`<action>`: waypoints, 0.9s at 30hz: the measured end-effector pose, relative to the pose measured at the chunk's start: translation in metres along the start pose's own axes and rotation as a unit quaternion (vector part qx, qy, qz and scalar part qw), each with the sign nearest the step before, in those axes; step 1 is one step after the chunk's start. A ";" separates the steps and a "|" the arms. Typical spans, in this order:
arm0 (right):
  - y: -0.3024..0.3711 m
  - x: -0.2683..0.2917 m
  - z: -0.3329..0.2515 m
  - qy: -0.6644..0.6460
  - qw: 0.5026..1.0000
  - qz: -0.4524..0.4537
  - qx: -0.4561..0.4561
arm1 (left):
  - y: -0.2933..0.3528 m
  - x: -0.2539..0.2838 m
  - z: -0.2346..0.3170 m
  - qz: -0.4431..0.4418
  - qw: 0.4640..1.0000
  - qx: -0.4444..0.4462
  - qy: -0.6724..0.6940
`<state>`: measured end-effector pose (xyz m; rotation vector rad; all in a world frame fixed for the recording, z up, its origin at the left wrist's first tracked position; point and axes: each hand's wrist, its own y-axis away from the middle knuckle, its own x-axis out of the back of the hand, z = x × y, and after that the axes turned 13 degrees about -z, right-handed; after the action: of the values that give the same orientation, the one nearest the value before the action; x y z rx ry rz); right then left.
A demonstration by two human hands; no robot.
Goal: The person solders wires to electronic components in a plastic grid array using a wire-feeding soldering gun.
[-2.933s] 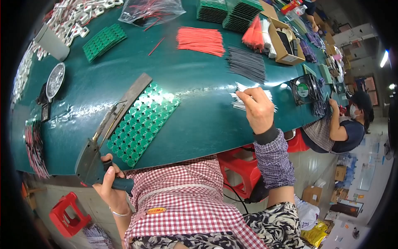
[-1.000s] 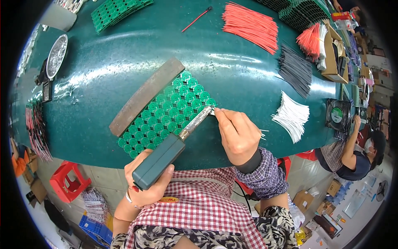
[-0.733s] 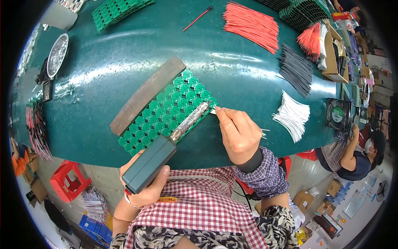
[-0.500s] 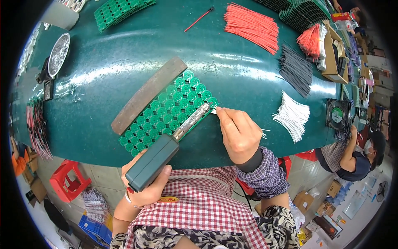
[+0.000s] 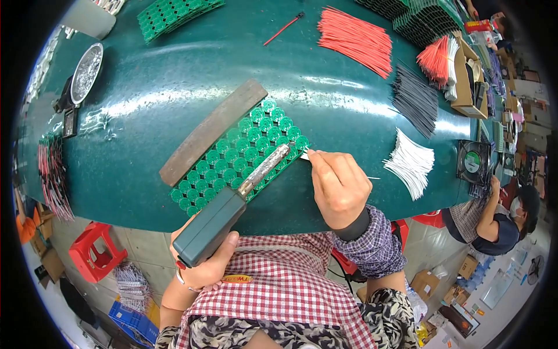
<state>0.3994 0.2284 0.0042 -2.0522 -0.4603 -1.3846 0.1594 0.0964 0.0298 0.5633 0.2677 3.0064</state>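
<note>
Circuit-board panel [image 5: 260, 137], green, one, made up of small discs, on the bench [image 5: 133, 174] at centre, its left long edge along a brown flat bar [image 5: 214, 132]. Soldering gun [image 5: 210, 228], dark green, its barrel over the panel's right edge; tip contact cannot be told. Left hand [image 5: 216, 260]: fingers closed around the gun's body. Right hand [image 5: 342, 189]: thumb and forefinger pinched shut on a white wire piece [image 5: 304, 156], its end at the panel's right edge. To the right, loose wire piles: white [image 5: 411, 163], black [image 5: 415, 102] and, farther, red [image 5: 354, 41]. Containers: oval metal dish [image 5: 74, 90], left, holding silvery material; open cardboard box [image 5: 469, 111], far right, holding dark and pale articles, some unclear; blue crate [image 5: 129, 319], on the floor near left, contents not readable.
</note>
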 end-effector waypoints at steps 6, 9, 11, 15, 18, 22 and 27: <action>0.005 0.000 -0.008 -0.023 0.999 0.033 0.030 | 0.003 0.001 0.001 0.014 1.000 0.005 0.017; 0.006 -0.002 -0.012 -0.045 0.999 0.011 0.021 | 0.002 0.000 0.000 0.016 1.000 -0.023 -0.007; 0.008 -0.004 -0.010 -0.045 0.999 -0.005 0.013 | 0.001 -0.002 0.000 0.012 1.000 -0.024 -0.013; 0.006 -0.004 -0.012 -0.037 0.999 -0.013 0.015 | 0.004 -0.001 -0.002 -0.005 1.000 -0.014 0.001; 0.006 -0.004 -0.012 -0.034 0.999 -0.015 0.018 | 0.005 -0.002 -0.004 -0.008 1.000 -0.024 0.014; 0.005 -0.003 -0.013 -0.030 0.999 -0.027 0.022 | 0.004 -0.002 -0.006 -0.017 0.999 -0.037 0.008; 0.005 -0.002 -0.013 -0.027 0.999 -0.031 0.022 | 0.003 -0.004 -0.001 -0.025 0.999 -0.016 0.021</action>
<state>0.3922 0.2159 0.0040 -2.0591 -0.5774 -1.3444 0.1622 0.0931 0.0281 0.4842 0.2323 2.9712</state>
